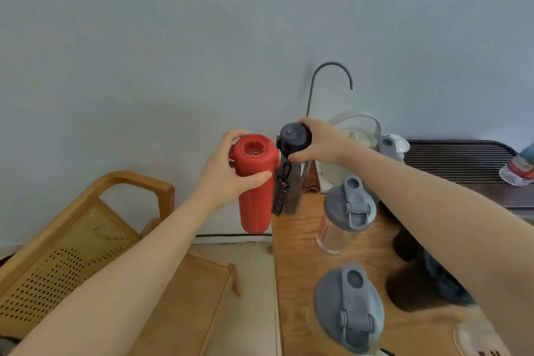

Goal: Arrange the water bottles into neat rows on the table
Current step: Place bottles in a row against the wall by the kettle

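My left hand [228, 173] grips a red bottle [255, 199] near its cap and holds it in the air, just left of the wooden table [300, 266]. My right hand [318, 141] is closed over the black cap of a dark smoky bottle [294, 179] with a hanging strap, which stands at the table's far left corner. The two held bottles nearly touch. Two clear shaker bottles with grey flip lids stand on the table, one in the middle [345, 211] and one close to me [349, 309]. My right forearm hides a dark bottle [410, 283] in part.
A wooden chair with a cane seat [66, 254] stands left of the table. At the table's back are a kettle-like appliance with a curved spout [355, 136] and a dark slatted tray [456, 159]. A plastic bottle [520, 167] lies at the far right edge.
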Available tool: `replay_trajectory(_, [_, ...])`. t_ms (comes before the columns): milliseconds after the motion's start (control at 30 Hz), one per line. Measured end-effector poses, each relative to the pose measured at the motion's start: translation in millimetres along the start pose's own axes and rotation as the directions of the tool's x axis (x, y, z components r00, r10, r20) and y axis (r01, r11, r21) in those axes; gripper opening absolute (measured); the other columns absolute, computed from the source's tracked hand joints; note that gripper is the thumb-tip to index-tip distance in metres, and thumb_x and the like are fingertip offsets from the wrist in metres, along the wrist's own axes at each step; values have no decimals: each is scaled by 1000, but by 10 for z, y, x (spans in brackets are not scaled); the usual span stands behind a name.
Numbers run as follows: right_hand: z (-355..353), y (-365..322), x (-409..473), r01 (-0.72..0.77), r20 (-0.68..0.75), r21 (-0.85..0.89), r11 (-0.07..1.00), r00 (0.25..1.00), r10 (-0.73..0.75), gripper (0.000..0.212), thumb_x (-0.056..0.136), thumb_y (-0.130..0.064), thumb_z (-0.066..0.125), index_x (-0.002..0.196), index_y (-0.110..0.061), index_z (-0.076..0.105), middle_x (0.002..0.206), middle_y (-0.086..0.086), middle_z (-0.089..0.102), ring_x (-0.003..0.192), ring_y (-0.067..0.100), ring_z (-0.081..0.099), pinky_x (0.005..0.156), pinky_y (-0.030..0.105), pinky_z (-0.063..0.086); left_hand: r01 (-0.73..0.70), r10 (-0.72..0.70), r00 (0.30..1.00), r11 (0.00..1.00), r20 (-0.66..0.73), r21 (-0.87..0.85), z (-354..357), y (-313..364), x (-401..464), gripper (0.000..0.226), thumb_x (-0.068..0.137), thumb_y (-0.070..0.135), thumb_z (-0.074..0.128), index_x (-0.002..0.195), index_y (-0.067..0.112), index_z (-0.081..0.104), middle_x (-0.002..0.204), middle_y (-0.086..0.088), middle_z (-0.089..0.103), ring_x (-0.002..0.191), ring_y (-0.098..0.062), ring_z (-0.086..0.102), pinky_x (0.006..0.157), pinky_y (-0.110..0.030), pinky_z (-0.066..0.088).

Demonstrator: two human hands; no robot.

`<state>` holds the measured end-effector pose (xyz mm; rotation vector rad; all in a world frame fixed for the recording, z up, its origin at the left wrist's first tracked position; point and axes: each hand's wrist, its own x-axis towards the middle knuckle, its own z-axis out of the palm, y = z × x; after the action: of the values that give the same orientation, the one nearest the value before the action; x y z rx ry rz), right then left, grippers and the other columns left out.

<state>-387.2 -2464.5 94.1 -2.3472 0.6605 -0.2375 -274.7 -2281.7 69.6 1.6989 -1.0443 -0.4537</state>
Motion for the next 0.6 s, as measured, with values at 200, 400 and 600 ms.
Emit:
replay_trajectory(200, [13, 185, 72, -144, 83, 25, 989, 986, 141, 52, 72, -11, 74, 118, -10, 48, 106, 3, 56, 95, 19, 54, 75, 24, 41, -57, 64, 983, 997, 171, -47, -16, -60, 15, 64, 48, 39, 76, 101, 49, 42, 96, 20, 60, 84, 8, 58, 77, -7, 44])
replay_trajectory(400, [1, 264, 101, -252, 100, 99, 963, 965, 242, 63, 76, -12, 73, 130, -12, 39, 118, 5, 55, 106, 21, 54, 83, 26, 42, -83, 104, 973, 991, 206, -106, 54, -62, 58, 59, 50, 35, 73, 100, 48, 45, 91, 32, 62, 87, 6, 59, 76, -5, 44])
replay_trajectory(600, [59, 220, -79, -283, 5, 19, 959, 959, 283, 92, 76, -22, 74, 144, -7, 14, 140, 14, 45, 124, 27, 46, 96, 30, 38, -88, 108, 976, 990, 187, -109, 132, -68, 74, 62, 53, 22, 76, 101, 43, 43, 96, 19, 59, 86, 10, 57, 75, -3, 43])
